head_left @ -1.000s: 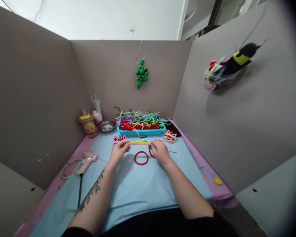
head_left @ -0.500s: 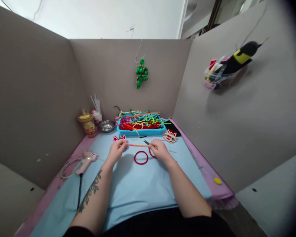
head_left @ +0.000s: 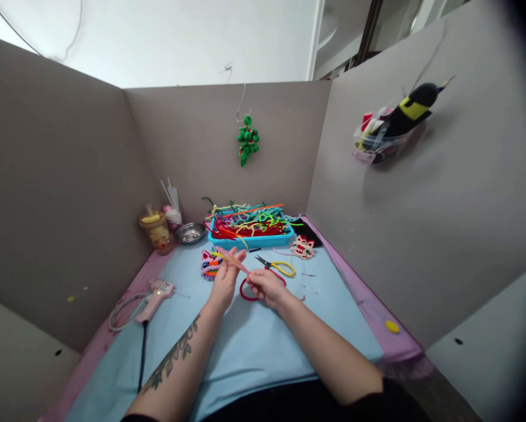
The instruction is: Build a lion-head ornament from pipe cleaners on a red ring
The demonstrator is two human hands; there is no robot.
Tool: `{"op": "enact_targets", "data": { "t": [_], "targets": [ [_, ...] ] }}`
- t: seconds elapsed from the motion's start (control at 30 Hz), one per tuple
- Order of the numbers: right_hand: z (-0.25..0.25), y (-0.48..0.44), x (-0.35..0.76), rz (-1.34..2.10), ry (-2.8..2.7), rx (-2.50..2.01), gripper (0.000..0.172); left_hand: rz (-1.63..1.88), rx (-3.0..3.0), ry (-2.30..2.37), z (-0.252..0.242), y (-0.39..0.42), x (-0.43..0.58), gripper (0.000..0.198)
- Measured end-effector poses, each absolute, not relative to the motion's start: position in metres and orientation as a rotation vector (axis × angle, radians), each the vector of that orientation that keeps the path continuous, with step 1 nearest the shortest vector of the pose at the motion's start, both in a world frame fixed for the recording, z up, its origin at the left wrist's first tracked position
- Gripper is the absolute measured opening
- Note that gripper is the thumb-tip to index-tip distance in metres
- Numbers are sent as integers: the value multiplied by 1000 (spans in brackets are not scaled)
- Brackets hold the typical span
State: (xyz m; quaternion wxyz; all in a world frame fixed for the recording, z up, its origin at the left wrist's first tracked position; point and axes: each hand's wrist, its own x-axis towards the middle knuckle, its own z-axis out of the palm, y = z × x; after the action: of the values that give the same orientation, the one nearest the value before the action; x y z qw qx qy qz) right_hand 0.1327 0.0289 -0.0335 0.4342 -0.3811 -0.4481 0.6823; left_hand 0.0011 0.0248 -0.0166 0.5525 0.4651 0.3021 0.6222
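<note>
Pink and yellow pipe cleaners (head_left: 239, 264) lie together in a slanting strip between my hands. My right hand (head_left: 265, 286) pinches their near end. My left hand (head_left: 228, 275) has its fingers stretched out, and the strip passes across them. Beneath my right hand is a red pipe-cleaner ring (head_left: 244, 292), partly covered. Scissors with yellow handles (head_left: 284, 269) lie just beyond that hand, beside another red loop that is half hidden. A colourful pipe-cleaner animal face (head_left: 209, 266) rests left of my left fingers.
A blue tray (head_left: 254, 241) heaped with pipe cleaners stands at the back. A red-and-cream face (head_left: 303, 247) lies to its right. On the left are a pink glue gun (head_left: 155, 299), a metal bowl (head_left: 190, 232) and a lidded cup (head_left: 157, 232). Grey partitions enclose three sides.
My hands have come closer together, and the strip between them has turned from level to slanting. My left fingers have opened out. The scissors' handles now show.
</note>
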Motion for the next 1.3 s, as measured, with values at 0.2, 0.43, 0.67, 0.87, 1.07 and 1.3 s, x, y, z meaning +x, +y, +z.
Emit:
{"op": "enact_targets", "data": {
  "t": [0.2,0.43,0.67,0.87,1.07,1.3],
  "targets": [
    [-36,21,123,1704,-1295,-985,21,1490,897,576,-8,24,1,26],
    [-33,42,172,503,-1795,-1396,20,1323,760,645,-8,30,-13,29],
    [-40,60,210,207,-2023,-2039,18,1054,741,700,-16,30,-18,29],
    [-38,61,208,162,-1994,-2043,16,1003,689,657,-16,33,-23,26],
    [-42,64,198,724,-1502,-1581,12,940,581,572,-16,37,-31,21],
    [-26,47,175,1616,-912,-997,28,862,500,449,-16,40,-37,22]
  ]
}}
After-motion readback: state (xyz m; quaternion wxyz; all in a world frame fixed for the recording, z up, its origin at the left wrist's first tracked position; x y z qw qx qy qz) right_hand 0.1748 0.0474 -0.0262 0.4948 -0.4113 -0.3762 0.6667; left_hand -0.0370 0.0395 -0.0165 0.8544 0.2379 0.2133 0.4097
